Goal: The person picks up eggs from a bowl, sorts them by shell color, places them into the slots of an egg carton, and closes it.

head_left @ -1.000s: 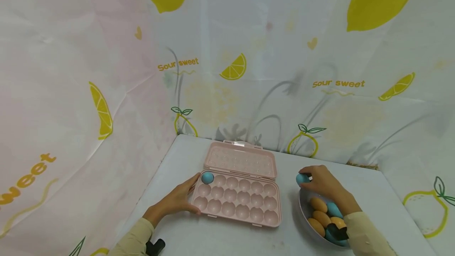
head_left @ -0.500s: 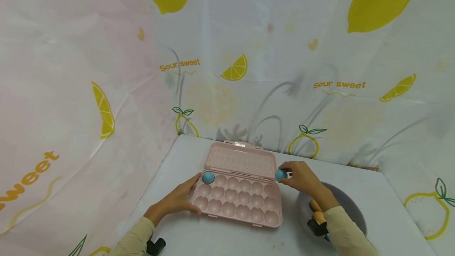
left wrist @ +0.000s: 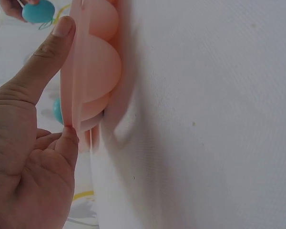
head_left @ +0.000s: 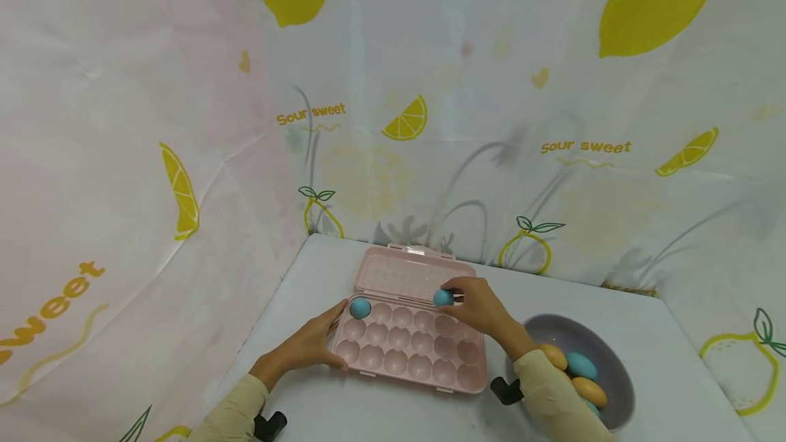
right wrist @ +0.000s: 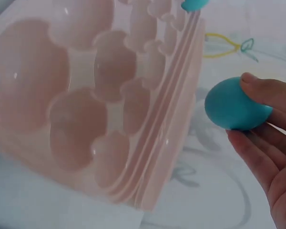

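Note:
A pink egg carton [head_left: 408, 379] lies on the table with its lid [head_left: 393, 271] folded back. One blue egg [head_left: 359, 307] sits in its far left cup; the other visible cups hold nothing. My left hand [head_left: 307, 344] grips the carton's left end, the thumb [left wrist: 50, 52] and fingertips at the rim in the left wrist view. Between thumb and fingertips my right hand [head_left: 482, 307] pinches a second blue egg [right wrist: 236, 105], raised over the back edge of the carton near the hinge. The hand and wrist cover the carton's far right corner in the head view.
To the right, a grey bowl [head_left: 616, 367] holds several blue and orange-brown eggs [head_left: 588, 391], partly under the right sleeve [head_left: 552, 394]. The white table [head_left: 669, 353] meets walls hung with lemon-print sheeting [head_left: 454, 176] behind and to the left.
My right hand has carried the blue egg leftward from above the bowl, past the carton's right side, to over its hinge. The left hand keeps its place on the carton.

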A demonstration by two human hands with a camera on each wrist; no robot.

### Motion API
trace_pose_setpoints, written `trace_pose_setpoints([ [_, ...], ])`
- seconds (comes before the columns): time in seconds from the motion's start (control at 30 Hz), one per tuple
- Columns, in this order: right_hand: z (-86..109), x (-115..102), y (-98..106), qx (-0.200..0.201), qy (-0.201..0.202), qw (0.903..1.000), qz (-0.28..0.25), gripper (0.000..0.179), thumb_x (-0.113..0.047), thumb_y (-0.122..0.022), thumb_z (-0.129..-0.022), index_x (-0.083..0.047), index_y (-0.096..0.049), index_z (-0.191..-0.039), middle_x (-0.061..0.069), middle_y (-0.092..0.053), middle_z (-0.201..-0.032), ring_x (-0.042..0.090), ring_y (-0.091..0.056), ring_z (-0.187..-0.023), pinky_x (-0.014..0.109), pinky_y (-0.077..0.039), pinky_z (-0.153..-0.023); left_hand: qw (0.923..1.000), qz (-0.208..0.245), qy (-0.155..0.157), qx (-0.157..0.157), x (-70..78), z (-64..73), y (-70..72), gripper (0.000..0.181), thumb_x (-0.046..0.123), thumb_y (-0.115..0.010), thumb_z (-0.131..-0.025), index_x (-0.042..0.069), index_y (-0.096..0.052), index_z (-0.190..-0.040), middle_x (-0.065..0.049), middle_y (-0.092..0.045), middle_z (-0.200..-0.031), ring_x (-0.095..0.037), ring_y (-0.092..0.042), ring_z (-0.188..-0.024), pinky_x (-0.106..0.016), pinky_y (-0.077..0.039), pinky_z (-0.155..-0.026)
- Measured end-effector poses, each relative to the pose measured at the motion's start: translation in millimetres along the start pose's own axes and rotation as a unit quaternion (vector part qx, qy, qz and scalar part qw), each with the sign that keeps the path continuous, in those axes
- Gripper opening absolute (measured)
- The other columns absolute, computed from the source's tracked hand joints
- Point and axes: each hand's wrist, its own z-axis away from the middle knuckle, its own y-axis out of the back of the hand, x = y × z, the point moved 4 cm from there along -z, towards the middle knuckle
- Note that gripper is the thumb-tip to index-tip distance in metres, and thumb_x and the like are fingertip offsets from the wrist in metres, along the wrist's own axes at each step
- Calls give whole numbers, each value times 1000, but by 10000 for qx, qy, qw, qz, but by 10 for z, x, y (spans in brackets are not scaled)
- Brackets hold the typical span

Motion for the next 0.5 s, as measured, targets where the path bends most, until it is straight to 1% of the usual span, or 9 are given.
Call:
trace_pose_setpoints([
  [0.17, -78, -46, -185, -37, 55, 9999, -121, 33, -8, -82, -77, 1, -70, -106, 7, -70, -99, 22, -70, -92, 29, -60, -79, 9999, 112, 1, -11, -14, -4, -10, 130, 36, -93, -56, -3, -17, -153, -21, -22, -157, -33, -28, -142, -38, -37, -109],
  [0.27, -124, -78, -272, -35, 49, 9995, -297, 32, -7, -82, -78, 2, -70, -106, 7, -70, -99, 21, -70, -92, 29, -60, -79, 9998, 164, 21, -53, -19, -8, -16, 130, 36, -93, -56, -3, -17, -153, -21, -22, -157, -33, -28, -142, -37, -37, -109],
  [0.5, -261, -158, -451, -44, 157, 9979, -620, 31, -5, -82, -78, 3, -70, -105, 8, -70, -99, 21, -70, -92, 29, -59, -79, 9999, 69, 58, -77, -25, -10, -13, 130, 37, -93, -56, -3, -16, -154, -21, -21, -158, -33, -28, -143, -38, -36, -110],
])
